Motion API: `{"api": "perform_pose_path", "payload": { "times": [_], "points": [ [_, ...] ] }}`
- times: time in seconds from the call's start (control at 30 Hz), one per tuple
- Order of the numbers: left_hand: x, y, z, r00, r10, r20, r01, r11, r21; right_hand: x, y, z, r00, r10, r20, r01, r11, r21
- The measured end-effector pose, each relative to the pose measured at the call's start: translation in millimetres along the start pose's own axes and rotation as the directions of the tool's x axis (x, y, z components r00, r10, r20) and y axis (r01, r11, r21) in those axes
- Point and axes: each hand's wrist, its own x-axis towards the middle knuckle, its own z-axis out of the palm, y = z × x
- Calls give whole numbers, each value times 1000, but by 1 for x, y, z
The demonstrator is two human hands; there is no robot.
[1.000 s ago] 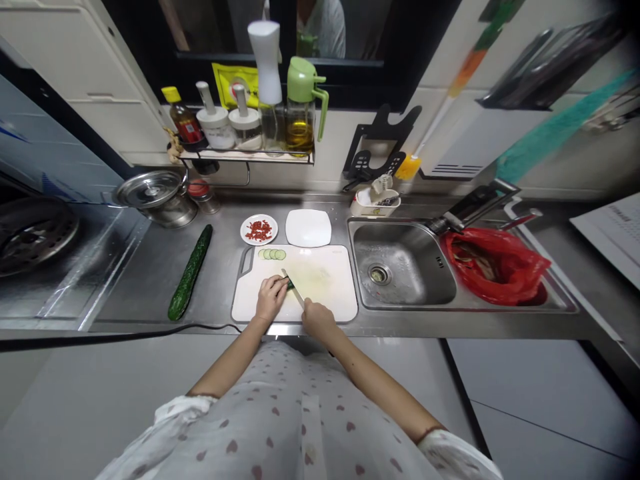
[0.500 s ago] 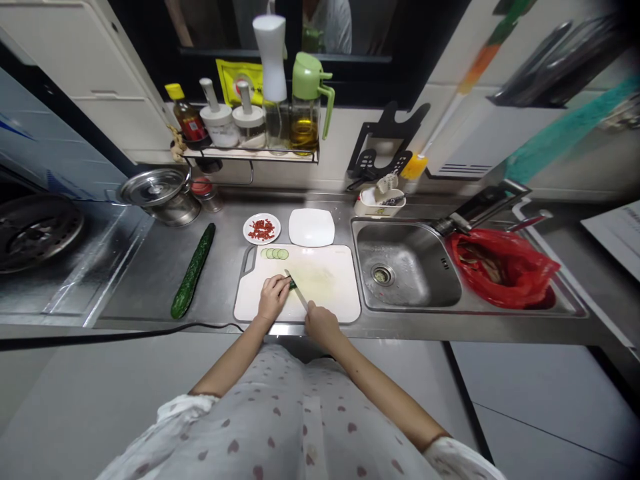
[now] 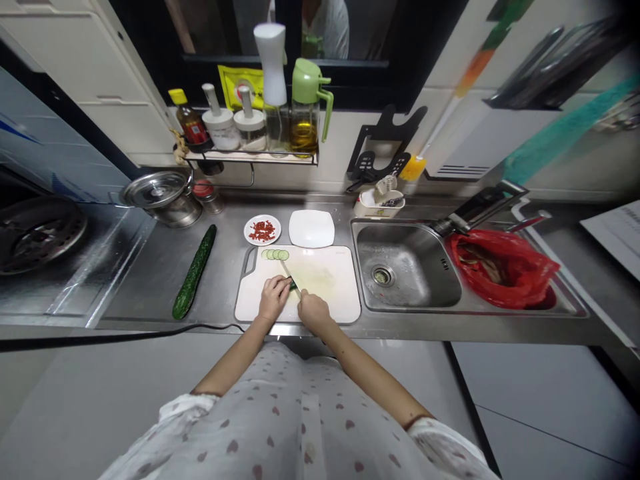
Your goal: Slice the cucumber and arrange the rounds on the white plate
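My right hand point(image 3: 313, 313) is closed round the handle of a knife point(image 3: 287, 269), whose blade points away and to the left over the white cutting board point(image 3: 345, 293). The fingers of my left hand point(image 3: 273, 297) are curled on a short piece of cucumber point(image 3: 293, 285), mostly hidden under them and beside the blade. Several cucumber slices point(image 3: 275, 255) lie in a row at the board's top left. A whole cucumber point(image 3: 194, 272) rests on the counter left of the board.
Behind the board are a plate of chopped red pieces point(image 3: 263, 230) and a white plate point(image 3: 311, 229). To the right lies the sink point(image 3: 410, 267), with a red bag point(image 3: 500, 270) beyond it. A lidded pot point(image 3: 167, 200) stands back left, near a shelf point(image 3: 250, 157) of bottles.
My right hand and the knife have moved forward and a little left, so the blade tip is nearer the slices. My left hand has stayed on the cucumber piece.
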Motion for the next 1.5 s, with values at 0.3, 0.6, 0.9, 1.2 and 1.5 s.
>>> {"api": "perform_pose_path", "payload": {
  "times": [0.3,0.6,0.9,1.2,1.5],
  "points": [
    [-1,-2,1,999,25,-25,-25,1000,11,-14,6,2,1000,21,17,-22,1000,7],
    [-1,1,0,1000,17,-21,-17,1000,11,-34,15,8,999,28,41,-28,999,-19],
    [0,6,-2,1000,-8,-18,8,1000,-2,-51,24,5,998,31,49,-31,999,-17],
    [0,8,-3,1000,-5,-13,5,1000,-2,-56,30,13,999,22,26,-21,999,-34],
    [1,8,-4,1000,-10,-17,10,1000,-7,-70,35,-2,995,35,93,-33,999,-25]
  ]
}}
